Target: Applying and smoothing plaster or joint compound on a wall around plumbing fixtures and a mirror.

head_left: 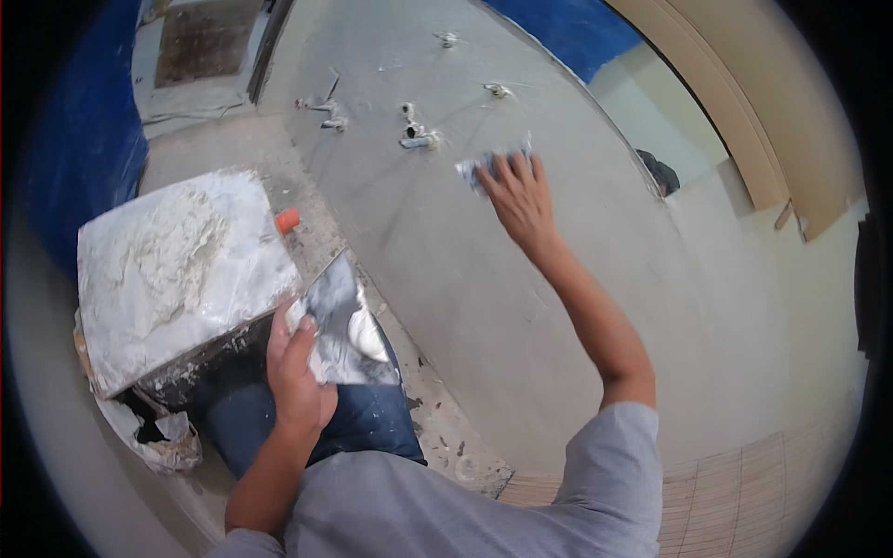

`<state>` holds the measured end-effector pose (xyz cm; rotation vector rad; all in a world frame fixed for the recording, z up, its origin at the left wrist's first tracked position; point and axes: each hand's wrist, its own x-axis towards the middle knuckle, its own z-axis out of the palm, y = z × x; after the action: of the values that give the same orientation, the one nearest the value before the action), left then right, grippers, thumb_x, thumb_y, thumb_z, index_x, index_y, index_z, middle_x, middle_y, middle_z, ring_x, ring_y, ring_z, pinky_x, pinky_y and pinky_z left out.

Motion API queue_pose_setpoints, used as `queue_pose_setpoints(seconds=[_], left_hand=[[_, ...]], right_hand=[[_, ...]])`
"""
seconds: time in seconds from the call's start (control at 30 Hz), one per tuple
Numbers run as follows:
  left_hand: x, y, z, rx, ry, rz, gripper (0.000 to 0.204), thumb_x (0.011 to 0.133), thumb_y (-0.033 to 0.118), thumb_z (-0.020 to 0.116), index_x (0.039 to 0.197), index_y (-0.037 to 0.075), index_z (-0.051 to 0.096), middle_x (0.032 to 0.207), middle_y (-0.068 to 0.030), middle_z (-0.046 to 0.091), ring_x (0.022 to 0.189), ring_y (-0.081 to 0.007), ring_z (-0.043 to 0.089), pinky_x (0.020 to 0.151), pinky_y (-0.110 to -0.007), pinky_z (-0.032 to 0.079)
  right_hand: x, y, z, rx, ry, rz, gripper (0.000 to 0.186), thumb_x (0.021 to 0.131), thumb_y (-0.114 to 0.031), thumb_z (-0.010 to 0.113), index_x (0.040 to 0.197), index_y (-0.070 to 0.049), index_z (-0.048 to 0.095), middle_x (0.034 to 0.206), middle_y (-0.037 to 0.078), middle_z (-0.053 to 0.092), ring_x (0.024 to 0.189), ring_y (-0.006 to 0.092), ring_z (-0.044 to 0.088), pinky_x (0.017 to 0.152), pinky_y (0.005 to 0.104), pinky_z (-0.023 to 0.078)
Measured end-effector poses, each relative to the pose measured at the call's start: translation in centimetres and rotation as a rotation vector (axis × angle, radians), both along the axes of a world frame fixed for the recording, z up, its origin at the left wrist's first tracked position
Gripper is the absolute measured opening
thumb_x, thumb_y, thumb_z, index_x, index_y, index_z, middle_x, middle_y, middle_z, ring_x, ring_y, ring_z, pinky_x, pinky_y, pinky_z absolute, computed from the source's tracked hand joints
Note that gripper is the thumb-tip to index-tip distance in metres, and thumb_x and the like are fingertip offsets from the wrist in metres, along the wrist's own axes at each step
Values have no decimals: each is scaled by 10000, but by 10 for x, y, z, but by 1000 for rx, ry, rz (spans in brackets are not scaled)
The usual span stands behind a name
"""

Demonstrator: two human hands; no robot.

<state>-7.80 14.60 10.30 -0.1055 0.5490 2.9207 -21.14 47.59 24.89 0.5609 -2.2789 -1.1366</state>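
Note:
My left hand (298, 367) grips a square metal blade (337, 293) that carries a white lump of putty (369, 335) on its right side. At upper centre, my right hand (516, 200) has its fingers on a metal scraper blade (472, 174), pressed flat to the grey plastered wall (558, 325). To the left of both hands sits a white-smeared board (112, 316) bearing a mound of white putty (177, 251). Several pipe stubs (419, 139) stick out of the wall above the blades.
An orange object (287, 221) lies beside the board, above a crumpled bag (167, 451). Blue sheeting (65, 139) hangs at left. The upper right has an opening framed with brown cardboard (772, 102) and blue covering (549, 28). A tiled strip (726, 493) runs along the lower right.

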Motion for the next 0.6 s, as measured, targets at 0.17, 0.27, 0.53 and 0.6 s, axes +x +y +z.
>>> queue_pose_setpoints(seconds=[0.17, 0.27, 0.53, 0.6], left_hand=[[12, -5, -7, -66, 39, -13, 457, 1019, 71, 494, 1452, -41, 402, 1335, -172, 580, 1208, -254, 604, 1066, -407, 474], [10, -5, -20, -88, 75, -16, 481, 1021, 110, 498, 1469, -36, 400, 1372, -170, 569, 1235, -256, 597, 1083, -402, 469], [-9, 11, -29, -53, 59, -133, 435, 1024, 114, 523, 1426, -23, 430, 1298, -156, 617, 1170, -246, 637, 1041, -390, 500], [-12, 13, -34, -55, 40, -159, 419, 1022, 115, 529, 1409, -18, 442, 1281, -151, 624, 1160, -244, 642, 1031, -389, 506]], right_hand=[[-78, 36, 31, 328, 210, -228, 328, 966, -234, 511, 1211, -94, 679, 1317, 130, 597, 1287, 312, 485, 1134, 512, 310], [-67, 53, 35, 291, 218, -372, 340, 973, -239, 507, 1232, -82, 662, 1342, 140, 580, 1303, 329, 470, 1149, 535, 281], [163, 122, 8, 16, 137, -656, 492, 965, -157, 508, 1450, -235, 534, 1484, 102, 499, 1415, 312, 413, 1188, 563, 252], [224, 135, 5, 42, 179, -685, 500, 936, -121, 548, 1424, -231, 558, 1431, 100, 523, 1358, 318, 453, 1161, 564, 285]])
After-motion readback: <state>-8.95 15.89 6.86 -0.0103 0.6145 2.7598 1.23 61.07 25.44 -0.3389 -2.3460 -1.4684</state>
